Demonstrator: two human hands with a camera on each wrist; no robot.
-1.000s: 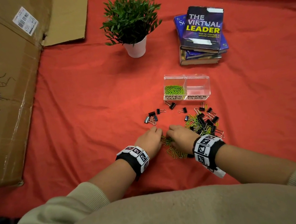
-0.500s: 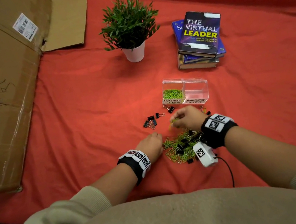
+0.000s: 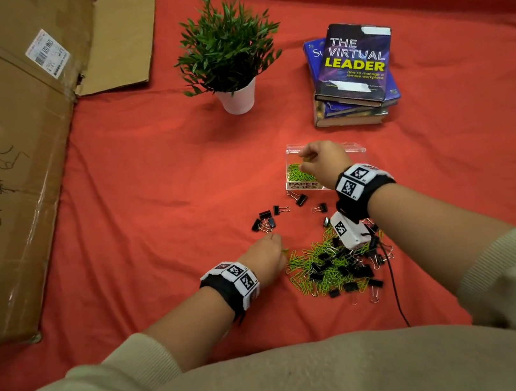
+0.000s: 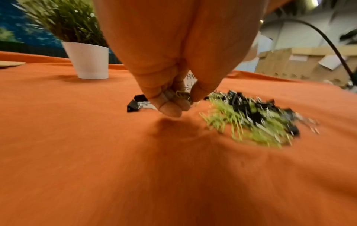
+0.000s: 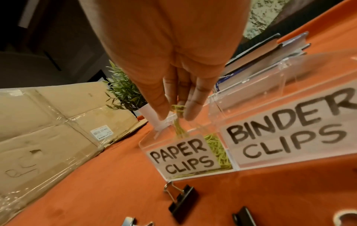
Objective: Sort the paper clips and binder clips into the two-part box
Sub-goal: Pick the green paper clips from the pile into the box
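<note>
A clear two-part box stands on the red cloth, labelled PAPER CLIPS on the left and BINDER CLIPS on the right. Green paper clips lie in the left part. My right hand hovers over that part, its fingertips pinching a few green paper clips that dangle down. A mixed pile of green paper clips and black binder clips lies nearer me. At the pile's left edge, my left hand curls its fingers round some green paper clips.
Loose binder clips lie between the pile and the box, one just in front of it. A potted plant and stacked books stand behind the box. Flattened cardboard covers the left. A black cable trails from my right wrist.
My right hand left the pile and moved forward to above the box's paper-clip part, carrying green clips. My left hand stayed at the pile's left edge.
</note>
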